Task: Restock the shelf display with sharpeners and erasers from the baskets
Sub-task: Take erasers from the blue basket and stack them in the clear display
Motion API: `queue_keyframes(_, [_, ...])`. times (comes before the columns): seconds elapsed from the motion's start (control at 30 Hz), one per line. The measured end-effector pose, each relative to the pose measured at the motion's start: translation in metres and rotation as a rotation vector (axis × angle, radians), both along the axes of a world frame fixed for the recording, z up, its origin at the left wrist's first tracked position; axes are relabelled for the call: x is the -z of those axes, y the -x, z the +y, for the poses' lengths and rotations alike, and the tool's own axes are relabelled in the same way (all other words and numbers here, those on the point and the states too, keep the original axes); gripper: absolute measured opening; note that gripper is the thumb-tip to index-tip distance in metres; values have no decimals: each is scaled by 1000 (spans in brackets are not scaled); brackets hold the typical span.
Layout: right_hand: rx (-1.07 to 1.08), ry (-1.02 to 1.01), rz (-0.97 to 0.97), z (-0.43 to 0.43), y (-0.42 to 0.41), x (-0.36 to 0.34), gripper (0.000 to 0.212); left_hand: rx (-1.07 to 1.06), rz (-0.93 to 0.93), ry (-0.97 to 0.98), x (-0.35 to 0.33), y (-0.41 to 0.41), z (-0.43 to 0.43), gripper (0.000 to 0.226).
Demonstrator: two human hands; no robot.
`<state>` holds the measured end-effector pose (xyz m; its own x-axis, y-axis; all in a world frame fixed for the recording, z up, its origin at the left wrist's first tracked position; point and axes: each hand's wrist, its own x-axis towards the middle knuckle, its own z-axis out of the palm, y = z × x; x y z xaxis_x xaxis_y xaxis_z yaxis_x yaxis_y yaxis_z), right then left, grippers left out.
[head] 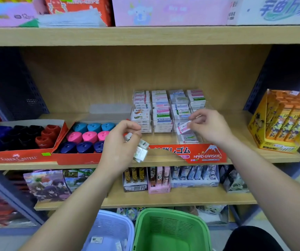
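Right hand (207,127) pinched single white-and-pink wrapped eraser (182,127) between thumb and curled fingertips, over front-right cell of clear acrylic compartment display (187,141), probably aiming for the matching stack. Left hand (122,140), fingers curled, clutched small bundle of white wrapped erasers (141,150) just beside display, likely as ready supply. Lilac plastic basket (109,230) and green plastic basket (171,230) sat below shelf, within reach.

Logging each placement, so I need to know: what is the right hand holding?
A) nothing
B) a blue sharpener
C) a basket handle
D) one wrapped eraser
D: the right hand pinches one pink-and-white wrapped eraser over the eraser display, while the left hand grips several more erasers.
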<state>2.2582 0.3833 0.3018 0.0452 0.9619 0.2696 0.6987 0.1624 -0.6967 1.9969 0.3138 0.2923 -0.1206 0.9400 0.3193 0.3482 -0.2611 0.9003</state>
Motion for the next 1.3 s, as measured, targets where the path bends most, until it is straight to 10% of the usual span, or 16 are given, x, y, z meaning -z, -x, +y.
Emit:
queue_keyframes(0.3, [72,-169,-170,2,3,14,12,-18,5,-14,0,-13,1,18])
queue_keyframes(0.6, [-468,261,475,-84,92,7,38,-63,14,-64,7,-8,-6,12])
queue_keyframes(1.3, [-345,278,1056,-107,158,42,33,34,-602,120,28,15,-36,27])
